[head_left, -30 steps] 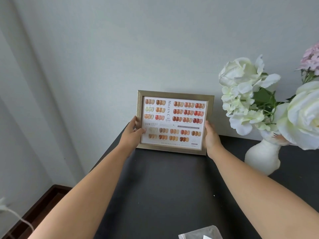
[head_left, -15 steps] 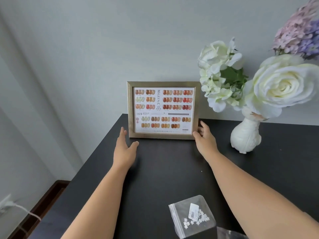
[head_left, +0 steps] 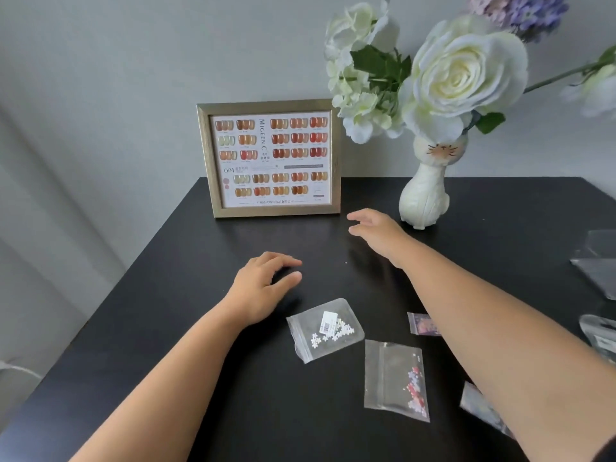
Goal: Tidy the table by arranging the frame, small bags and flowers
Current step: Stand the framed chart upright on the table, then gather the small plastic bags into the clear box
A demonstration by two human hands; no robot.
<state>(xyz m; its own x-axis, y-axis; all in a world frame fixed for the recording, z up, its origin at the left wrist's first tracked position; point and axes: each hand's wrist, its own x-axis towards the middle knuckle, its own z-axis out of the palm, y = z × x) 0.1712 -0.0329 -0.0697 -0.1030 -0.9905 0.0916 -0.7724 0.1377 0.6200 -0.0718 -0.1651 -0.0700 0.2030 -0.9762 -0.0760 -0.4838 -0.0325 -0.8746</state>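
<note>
Gold frame point(head_left: 270, 158) upright at the back edge of the black table point(head_left: 173, 345), against the wall, colour-swatch card facing forward. Just right of it, a white vase point(head_left: 424, 198) with a whiskered face, holding white flowers point(head_left: 463, 75) and a purple cluster at the top right.

Left hand point(head_left: 263, 288) over the table in front of the frame, well apart from it, fingers loosely curled, holding nothing. Right hand point(head_left: 376, 228) raised near the frame's lower right corner and the vase's foot, touching neither, fingers relaxed and spread, nothing in it.

Small bags scattered on the near half of the table: a clear bag of white flower shapes point(head_left: 325, 330) with a barcode label, just below the left hand; a taller clear bag with red and white bits point(head_left: 395, 378) nearer the camera; a pink one point(head_left: 421, 323) half hidden by the right forearm; another point(head_left: 480, 406) partly under that arm. More clear packets point(head_left: 596, 261) at the right edge, blurred.
</note>
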